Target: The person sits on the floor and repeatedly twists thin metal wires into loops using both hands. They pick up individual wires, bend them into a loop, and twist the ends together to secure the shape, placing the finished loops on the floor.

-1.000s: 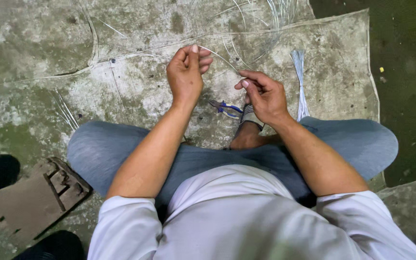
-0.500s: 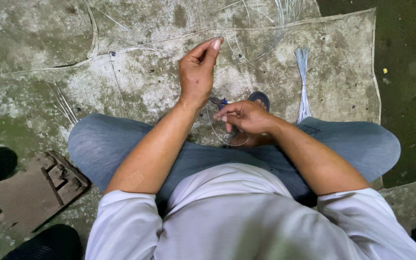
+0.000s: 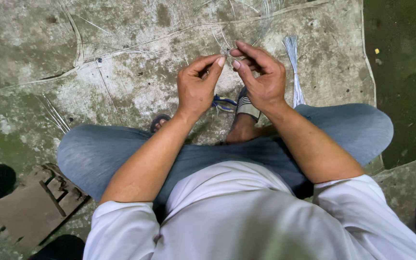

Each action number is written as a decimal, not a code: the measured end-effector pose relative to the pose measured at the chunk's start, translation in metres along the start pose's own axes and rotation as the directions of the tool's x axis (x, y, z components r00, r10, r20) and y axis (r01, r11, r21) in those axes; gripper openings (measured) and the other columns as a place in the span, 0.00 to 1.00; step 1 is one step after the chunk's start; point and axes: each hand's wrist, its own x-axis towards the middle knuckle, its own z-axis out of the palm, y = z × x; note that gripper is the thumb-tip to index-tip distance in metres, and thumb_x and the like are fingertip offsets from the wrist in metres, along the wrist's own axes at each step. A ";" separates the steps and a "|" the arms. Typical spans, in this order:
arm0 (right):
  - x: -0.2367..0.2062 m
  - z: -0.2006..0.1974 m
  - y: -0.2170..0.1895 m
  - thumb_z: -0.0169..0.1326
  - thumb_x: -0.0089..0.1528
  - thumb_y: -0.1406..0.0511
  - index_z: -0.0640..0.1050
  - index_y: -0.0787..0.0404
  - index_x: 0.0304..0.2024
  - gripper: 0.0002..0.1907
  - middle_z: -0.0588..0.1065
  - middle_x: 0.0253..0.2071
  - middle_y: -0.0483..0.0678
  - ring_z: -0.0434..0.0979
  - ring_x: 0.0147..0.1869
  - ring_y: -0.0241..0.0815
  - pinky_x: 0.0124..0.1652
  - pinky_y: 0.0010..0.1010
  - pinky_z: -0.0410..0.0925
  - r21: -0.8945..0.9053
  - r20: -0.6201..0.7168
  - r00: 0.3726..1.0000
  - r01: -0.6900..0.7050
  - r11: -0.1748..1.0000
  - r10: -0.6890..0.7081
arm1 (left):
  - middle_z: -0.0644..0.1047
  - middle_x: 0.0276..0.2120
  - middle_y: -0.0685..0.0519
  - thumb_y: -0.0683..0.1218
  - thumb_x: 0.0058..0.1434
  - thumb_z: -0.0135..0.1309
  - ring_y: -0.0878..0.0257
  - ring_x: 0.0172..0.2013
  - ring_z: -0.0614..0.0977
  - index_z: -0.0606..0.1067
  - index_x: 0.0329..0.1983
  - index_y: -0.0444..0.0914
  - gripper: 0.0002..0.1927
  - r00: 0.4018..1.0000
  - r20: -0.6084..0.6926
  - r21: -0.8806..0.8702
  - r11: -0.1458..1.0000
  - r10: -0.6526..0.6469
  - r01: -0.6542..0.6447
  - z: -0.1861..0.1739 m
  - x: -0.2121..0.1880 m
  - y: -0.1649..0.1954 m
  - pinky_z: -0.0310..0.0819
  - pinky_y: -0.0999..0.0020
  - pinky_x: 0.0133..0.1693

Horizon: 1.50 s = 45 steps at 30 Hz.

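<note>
Pinching a thin pale strand (image 3: 228,50) between left hand (image 3: 197,86) and right hand (image 3: 262,77), fingertips together, above the floor mat (image 3: 136,72); we judge twisting underway, needing steady tension next.

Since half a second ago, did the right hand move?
Yes. The right hand rose from low by the sandal up and away from the body, and now sits fingertip to fingertip with the left hand, above the blue-handled tool.

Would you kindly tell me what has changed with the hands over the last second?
The right hand rose from the lap to meet the left hand; both now pinch a thin wire between fingertips. The wire bundle and blue-handled tool stayed put.
</note>
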 end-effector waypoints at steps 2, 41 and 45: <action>0.000 0.002 -0.002 0.58 0.70 0.75 0.77 0.67 0.61 0.17 0.79 0.54 0.52 0.81 0.51 0.36 0.51 0.25 0.76 -0.005 0.017 1.000 0.006 1.000 -0.006 | 0.81 0.32 0.54 0.45 0.67 0.62 0.74 0.32 0.75 0.84 0.47 0.34 0.10 1.000 0.006 0.008 1.000 0.028 -0.028 0.000 -0.001 -0.001 0.69 0.77 0.33; 0.008 -0.045 -0.050 0.68 0.65 0.68 0.82 0.61 0.39 0.06 0.79 0.39 0.48 0.81 0.43 0.48 0.42 0.36 0.73 -0.378 0.536 0.796 0.523 0.764 -0.280 | 0.62 0.19 0.55 0.48 0.79 0.56 0.71 0.17 0.57 0.77 0.49 0.35 0.10 0.966 0.155 -0.677 0.735 0.207 -0.049 -0.096 0.014 0.029 0.49 0.74 0.20; 0.009 -0.066 -0.061 0.69 0.66 0.69 0.81 0.61 0.39 0.08 0.79 0.40 0.47 0.81 0.43 0.46 0.42 0.33 0.73 -0.389 0.508 0.800 0.543 0.744 -0.318 | 0.61 0.18 0.56 0.47 0.79 0.55 0.72 0.17 0.56 0.76 0.48 0.34 0.10 0.959 0.159 -0.637 0.767 0.234 -0.082 -0.107 0.008 0.044 0.46 0.73 0.20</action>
